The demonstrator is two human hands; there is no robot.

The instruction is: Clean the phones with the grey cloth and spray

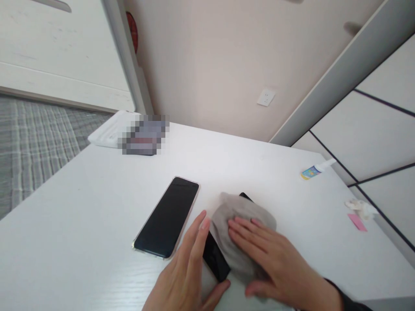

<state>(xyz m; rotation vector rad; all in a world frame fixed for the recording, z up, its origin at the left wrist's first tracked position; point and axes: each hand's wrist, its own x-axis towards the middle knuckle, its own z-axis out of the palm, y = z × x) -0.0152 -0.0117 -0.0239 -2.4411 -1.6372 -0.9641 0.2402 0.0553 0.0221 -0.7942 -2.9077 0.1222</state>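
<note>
A black phone (215,258) lies on the white table, its middle hidden beneath a grey cloth (228,211). My left hand (186,263) steadies this phone, fingers along its left edge and thumb at the near end. My right hand (264,246) holds the cloth pressed onto the phone, with its fingers laid across the fabric. To the left of my hands, a second, larger phone (167,218) in a clear case rests face up with a dark screen. Neither hand touches that one.
A small bottle with a white nozzle (313,171) lies at the right on the table (81,216). Near the right edge are a pink slip (357,222) and a crumpled white piece (361,208). A white packet (108,131) and a blurred-out item (144,136) sit at the far left corner.
</note>
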